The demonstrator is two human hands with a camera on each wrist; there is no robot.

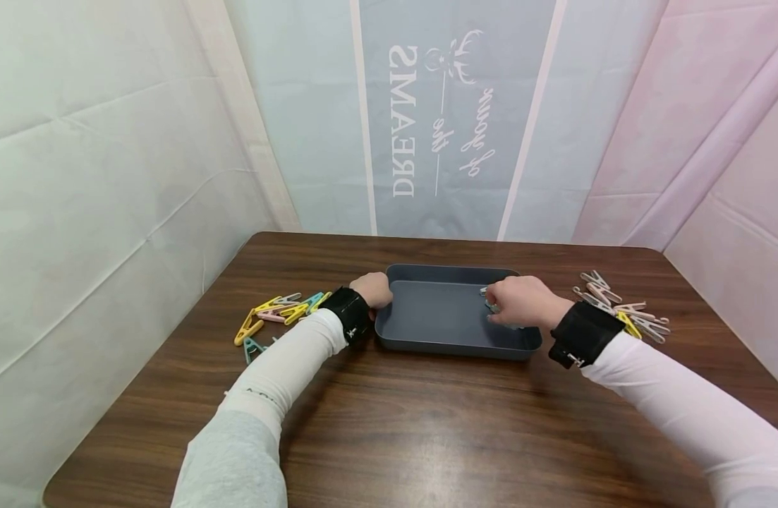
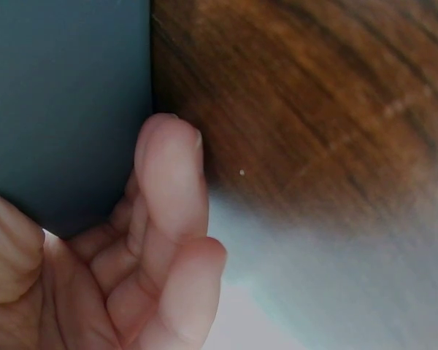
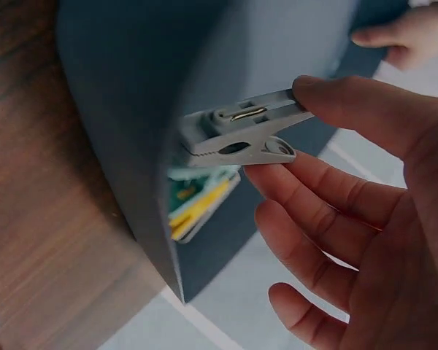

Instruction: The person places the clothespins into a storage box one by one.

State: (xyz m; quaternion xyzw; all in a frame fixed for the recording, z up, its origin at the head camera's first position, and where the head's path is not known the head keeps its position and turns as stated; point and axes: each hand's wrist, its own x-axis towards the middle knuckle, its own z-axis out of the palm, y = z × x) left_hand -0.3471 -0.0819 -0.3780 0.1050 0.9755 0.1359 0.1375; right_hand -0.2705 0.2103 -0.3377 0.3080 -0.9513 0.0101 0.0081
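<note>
A: What does the right hand have?

B: A grey clothespin, pinched by the handle end between thumb and index finger; the other fingers are loosely bent. It is at the right end of the tray, its nose turned toward the tray's side wall and away from the palm. I cannot tell whether the nose touches that wall.

A: And the left hand?

B: Grasping the tray's left edge, fingers bent against the outside.

A: Anything under the pinched clothespin?

B: A yellow clothespin and some teal plastic, inside the tray by its right wall.

A: The others?

B: To the left of the tray, a loose pile of clothespins in yellow, pink, teal and grey. To the right of the tray, a second group of clothespins, mostly grey and pink with one yellow. All lie on the same brown table as the tray.

A: Any writing?

B: On the cloth behind the tray: "DREAMS", mirrored and turned sideways, then "the" and a line of script I can't read surely, near an antlered drawing. The left sleeve, before the tray's left end, has small lettering too faint to read. I see no brand on the pinched clothespin.
</note>
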